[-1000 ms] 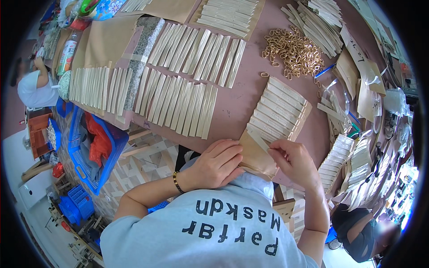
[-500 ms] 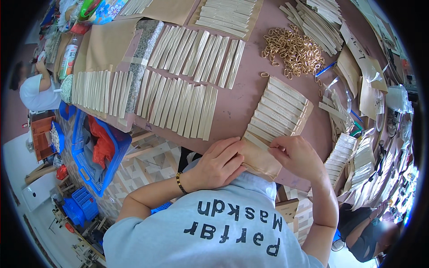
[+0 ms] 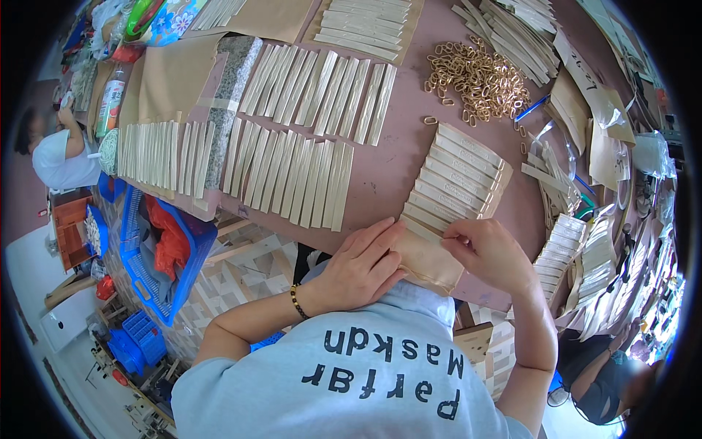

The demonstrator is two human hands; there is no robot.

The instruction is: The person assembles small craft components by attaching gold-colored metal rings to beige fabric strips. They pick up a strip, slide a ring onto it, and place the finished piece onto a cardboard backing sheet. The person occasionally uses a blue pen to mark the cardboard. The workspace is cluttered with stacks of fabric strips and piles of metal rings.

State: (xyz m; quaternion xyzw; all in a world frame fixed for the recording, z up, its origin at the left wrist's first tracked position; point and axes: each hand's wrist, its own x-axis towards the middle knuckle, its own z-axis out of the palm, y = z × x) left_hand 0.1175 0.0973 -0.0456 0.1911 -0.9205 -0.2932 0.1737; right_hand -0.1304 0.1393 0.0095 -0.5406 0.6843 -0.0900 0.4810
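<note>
A tan sheet [image 3: 431, 263] lies at the near edge of the brown table [image 3: 387, 172], with a row of overlapping cream strips [image 3: 457, 179] laid across it. My left hand [image 3: 358, 267], a bead bracelet on its wrist, lies flat with fingers together and presses down the sheet's near-left end. My right hand [image 3: 490, 252] pinches the nearest cream strip [image 3: 431, 223] at the sheet's right side. The two hands are close together over the sheet's bare near end.
More rows of cream strips [image 3: 292, 175] cover the table's middle and left. A pile of gold rings [image 3: 479, 73] lies at the back right, with strip bundles [image 3: 578, 252] right. Blue crates [image 3: 172, 252] stand below left. One person [image 3: 55, 157] sits far left, another [image 3: 607, 380] lower right.
Both hands stay on the tan sheet. My left hand has slid slightly further onto it, and the right fingers have shifted along the nearest strip.
</note>
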